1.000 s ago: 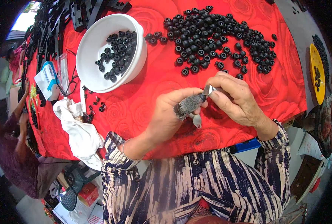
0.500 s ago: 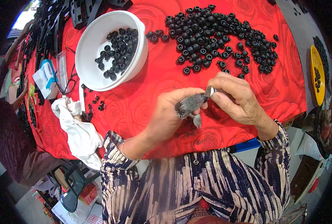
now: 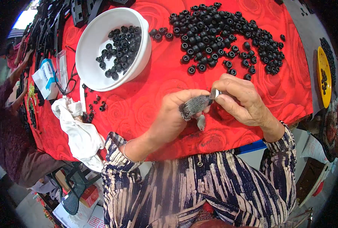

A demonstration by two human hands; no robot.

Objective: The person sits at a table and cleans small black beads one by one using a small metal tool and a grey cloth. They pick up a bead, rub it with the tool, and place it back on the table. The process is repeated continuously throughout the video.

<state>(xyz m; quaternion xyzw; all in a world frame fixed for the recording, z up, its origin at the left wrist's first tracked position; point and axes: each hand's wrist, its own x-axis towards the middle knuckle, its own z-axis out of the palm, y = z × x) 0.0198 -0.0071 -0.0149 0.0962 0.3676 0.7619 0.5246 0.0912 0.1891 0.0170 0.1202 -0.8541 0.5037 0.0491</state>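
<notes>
In front of my chest, both hands meet over the table. My left hand [image 3: 170, 114] is closed on a small black part [image 3: 210, 99]. A dark grey, fuzzy piece [image 3: 194, 107], rough with black specks, lies along this hand; it looks like a finger covering, but I cannot be sure. A smaller grey tip [image 3: 201, 122] shows below it. My right hand [image 3: 243, 99] pinches a small shiny metal blade [image 3: 215, 94] between thumb and fingers. The blade touches or nearly touches the black part, whose shape is mostly hidden by the fingers.
Many black knob-like parts [image 3: 207, 38] lie heaped on the red cloth [image 3: 138, 110]. A white bowl [image 3: 87, 49] holds more. Left are a white rag [image 3: 78, 133], eyeglasses [image 3: 71, 85] and black scraps [image 3: 89, 116]. A yellow dish [image 3: 323, 81] stands right. Another person [image 3: 9, 125] sits left.
The two hands stay together in nearly the same place. The metal blade has turned slightly at the black part. The whole view has shifted a little.
</notes>
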